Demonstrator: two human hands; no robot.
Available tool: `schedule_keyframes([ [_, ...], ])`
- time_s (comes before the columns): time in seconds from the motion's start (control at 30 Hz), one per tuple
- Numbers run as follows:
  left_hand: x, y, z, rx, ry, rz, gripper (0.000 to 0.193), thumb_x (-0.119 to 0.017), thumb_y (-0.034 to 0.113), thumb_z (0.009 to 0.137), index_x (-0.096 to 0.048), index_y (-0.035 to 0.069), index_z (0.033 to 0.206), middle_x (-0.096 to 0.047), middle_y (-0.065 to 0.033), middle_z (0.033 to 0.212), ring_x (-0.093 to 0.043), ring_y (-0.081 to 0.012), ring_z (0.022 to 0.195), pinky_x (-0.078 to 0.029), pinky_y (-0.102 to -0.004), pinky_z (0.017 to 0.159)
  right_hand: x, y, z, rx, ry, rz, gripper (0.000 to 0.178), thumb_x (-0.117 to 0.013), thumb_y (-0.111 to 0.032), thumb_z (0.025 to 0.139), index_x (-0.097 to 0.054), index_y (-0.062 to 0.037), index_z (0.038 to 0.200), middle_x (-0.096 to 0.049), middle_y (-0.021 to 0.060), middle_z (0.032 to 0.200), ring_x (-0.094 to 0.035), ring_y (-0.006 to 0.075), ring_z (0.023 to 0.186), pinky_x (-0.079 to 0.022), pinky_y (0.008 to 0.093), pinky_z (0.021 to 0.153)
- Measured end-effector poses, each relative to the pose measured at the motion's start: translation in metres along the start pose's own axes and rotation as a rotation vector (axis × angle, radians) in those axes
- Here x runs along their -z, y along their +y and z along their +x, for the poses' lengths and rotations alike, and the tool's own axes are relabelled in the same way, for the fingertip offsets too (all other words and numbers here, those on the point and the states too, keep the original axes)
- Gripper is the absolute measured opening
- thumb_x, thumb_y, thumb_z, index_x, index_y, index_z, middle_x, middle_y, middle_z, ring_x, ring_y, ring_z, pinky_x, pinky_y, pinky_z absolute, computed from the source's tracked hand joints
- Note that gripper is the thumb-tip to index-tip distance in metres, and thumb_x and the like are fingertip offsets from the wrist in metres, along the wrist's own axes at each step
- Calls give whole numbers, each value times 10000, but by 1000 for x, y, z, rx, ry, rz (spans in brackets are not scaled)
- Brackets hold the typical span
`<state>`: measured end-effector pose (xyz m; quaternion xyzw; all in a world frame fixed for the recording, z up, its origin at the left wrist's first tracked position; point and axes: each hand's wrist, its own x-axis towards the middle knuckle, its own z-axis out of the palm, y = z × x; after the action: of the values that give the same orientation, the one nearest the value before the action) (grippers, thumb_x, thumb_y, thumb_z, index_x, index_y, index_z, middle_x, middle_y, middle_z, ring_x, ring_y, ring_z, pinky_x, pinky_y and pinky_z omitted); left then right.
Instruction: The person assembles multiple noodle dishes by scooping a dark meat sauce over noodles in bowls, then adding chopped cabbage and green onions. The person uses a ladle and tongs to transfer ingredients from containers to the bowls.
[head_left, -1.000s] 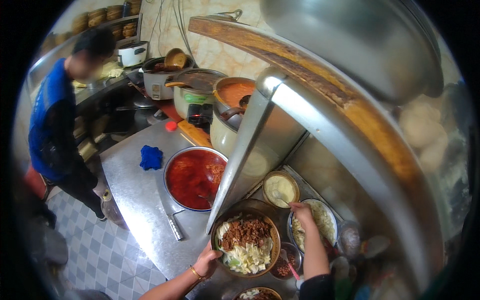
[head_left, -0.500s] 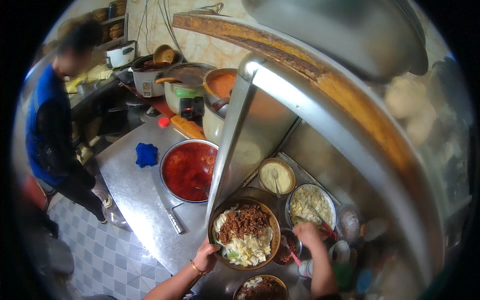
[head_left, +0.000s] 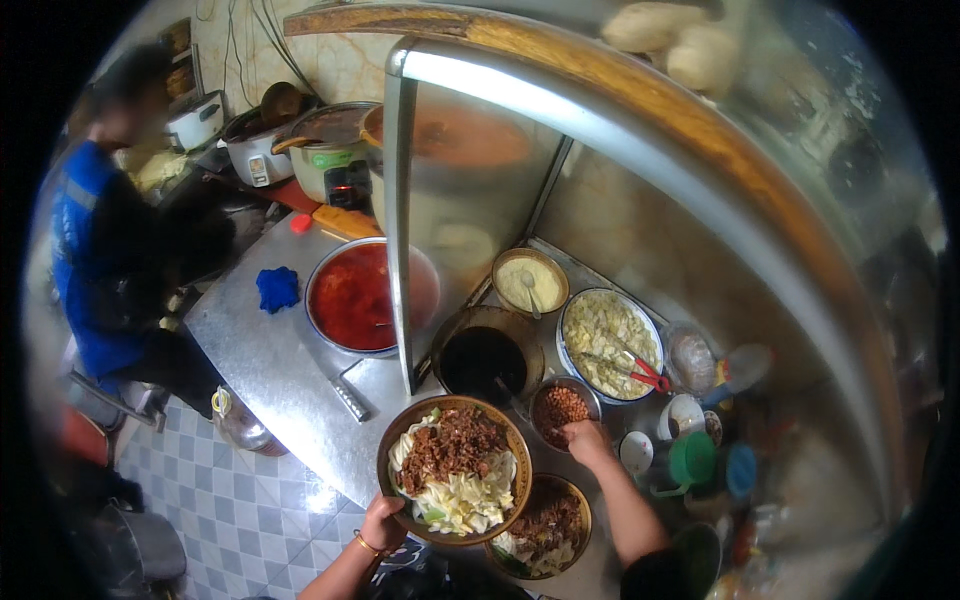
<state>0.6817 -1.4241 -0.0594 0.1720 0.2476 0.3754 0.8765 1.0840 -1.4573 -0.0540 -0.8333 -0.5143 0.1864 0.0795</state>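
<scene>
My left hand (head_left: 383,522) grips the rim of a brown bowl (head_left: 524,487) with the thumb over its edge. The bowl holds pale noodle-like strips, chopped cabbage and a heap of brown minced topping. My right hand (head_left: 590,442) is closed at the near rim of a small metal bowl of peanuts (head_left: 560,408). A pink spoon handle lay at that spot earlier; the fingers now cover it. Below, partly under the held bowl, stands a second brown bowl (head_left: 552,520) with similar food. A pan of dark sauce (head_left: 483,362) with a ladle adjoins the peanuts.
Behind the peanuts are a basin of chopped cabbage (head_left: 608,335) with red-handled tongs (head_left: 650,378) and a bowl of pale yellow paste (head_left: 520,278). A metal-framed glass screen (head_left: 400,200) divides the counter. Left are a red soup basin (head_left: 350,295), a cleaver (head_left: 350,398) and a co-worker (head_left: 110,260).
My right hand has gone from the cabbage basin to the peanut bowl. My left hand has drawn the brown bowl nearer and left, uncovering the dark sauce. The co-worker leans farther forward.
</scene>
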Motion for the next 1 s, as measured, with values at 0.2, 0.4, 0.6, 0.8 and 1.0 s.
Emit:
schedule_keyframes([
  [0.2,10,-23,1,-25,-33,51,630,-536,161,727,-461,-46,1317,-548,-145,1311,-529,-272,1197,-382,-400,1051,18,23,-6,-146,-82,407,187,-612,-121,877,-738,-82,1009,-724,98,807,-686,176,735,-522,305,691],
  [0.4,-2,-36,21,-32,-105,107,645,-536,153,737,-431,-15,1352,-530,-126,1333,-491,-266,1235,-362,-394,1060,79,-16,-80,83,105,458,196,-595,-94,882,-727,-63,1024,-711,101,852,-684,198,783,-517,314,709],
  [0.6,-3,-45,41,56,-6,8,584,-541,204,765,-492,-44,1291,-572,-167,1282,-521,-317,1212,-361,-437,1076,63,-35,-55,217,382,-144,228,-630,-235,880,-706,-89,1037,-665,121,873,-621,325,897,-480,431,780],
  [0.8,28,-13,14,-8,-53,-2,627,-537,218,755,-462,-76,1304,-557,-205,1293,-517,-341,1216,-364,-457,1079,-36,-71,7,-76,88,802,384,-731,-185,835,-651,-21,1172,-712,128,901,-672,177,786,-514,316,700],
  [1.0,78,20,-12,-34,14,0,707,-547,132,720,-357,19,1392,-494,-142,1351,-492,-291,1229,-403,-433,1033,-34,-133,52,-240,340,1231,274,-671,-233,903,-679,4,1042,-692,65,811,-622,105,684,-509,250,632],
])
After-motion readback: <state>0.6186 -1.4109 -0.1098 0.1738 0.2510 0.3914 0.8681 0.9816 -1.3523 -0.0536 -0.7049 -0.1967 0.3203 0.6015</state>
